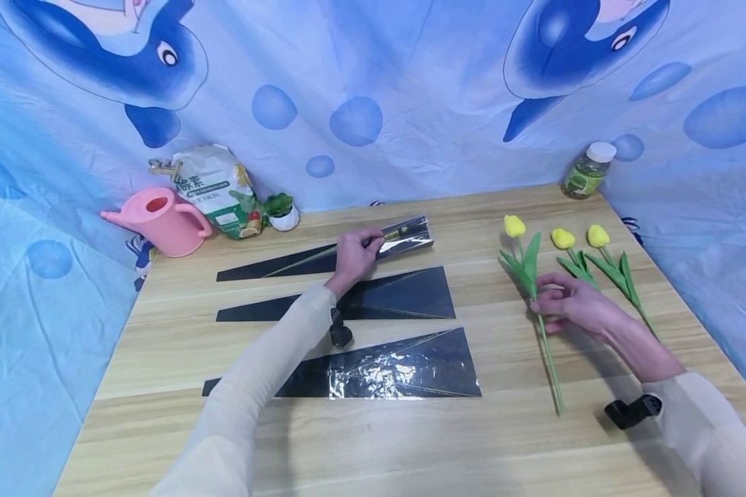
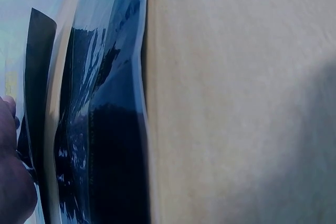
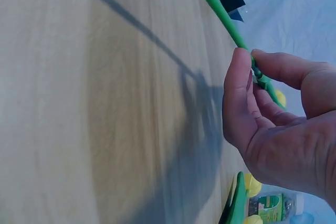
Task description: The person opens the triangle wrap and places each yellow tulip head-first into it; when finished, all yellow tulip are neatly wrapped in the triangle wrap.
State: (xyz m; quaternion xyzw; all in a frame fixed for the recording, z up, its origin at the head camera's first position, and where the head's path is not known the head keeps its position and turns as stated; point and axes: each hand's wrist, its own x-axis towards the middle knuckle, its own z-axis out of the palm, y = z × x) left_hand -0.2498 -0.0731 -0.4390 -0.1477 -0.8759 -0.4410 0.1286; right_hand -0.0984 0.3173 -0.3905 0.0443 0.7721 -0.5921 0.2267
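Observation:
In the head view my left hand (image 1: 354, 257) pinches the farthest black flower sleeve (image 1: 286, 261) near its wide right end, where the clear film stands up a little. Two more black sleeves, a middle one (image 1: 410, 297) and a near one (image 1: 423, 366), lie flat below it. The left wrist view catches only part of that hand (image 2: 14, 182) at its left edge. My right hand (image 1: 577, 308) holds a yellow artificial tulip (image 1: 514, 226) by its green stem. Thumb and fingertip pinch the stem (image 3: 220, 11) just below the leaves in the right wrist view.
Two more yellow tulips, one bloom (image 1: 562, 239) beside another (image 1: 598, 236), lie right of the held one. Along the back stand a pink watering can (image 1: 161, 228), a white-green bag (image 1: 214, 186), a small potted plant (image 1: 282, 214) and a white-lidded jar (image 1: 587, 172). A blue curtain surrounds the table.

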